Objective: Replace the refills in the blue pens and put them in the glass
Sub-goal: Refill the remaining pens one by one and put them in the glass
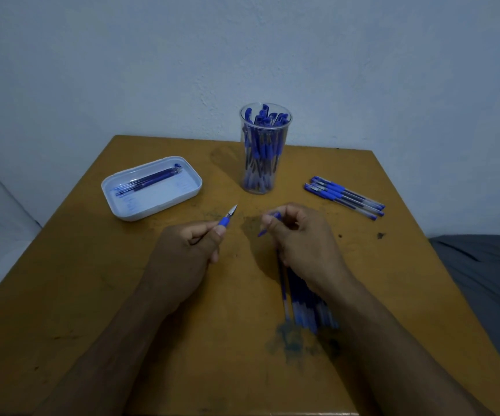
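Note:
My left hand (187, 250) grips a blue pen (227, 218) by its rubber grip, metal tip pointing up and away. My right hand (299, 241) is closed on a blue pen cap (272, 223), a little to the right of the pen tip. A clear glass (264, 148) packed with several capped blue pens stands at the back middle of the table. Several blue pens (343, 196) lie in a row to the right of the glass. A bundle of refills (306, 304) lies on the table under my right wrist, partly hidden.
A white tray (152, 187) at the left holds a few used refills. The yellow-brown table (92, 295) has ink stains near its middle front. A wall stands right behind the table, and grey fabric lies off its right edge.

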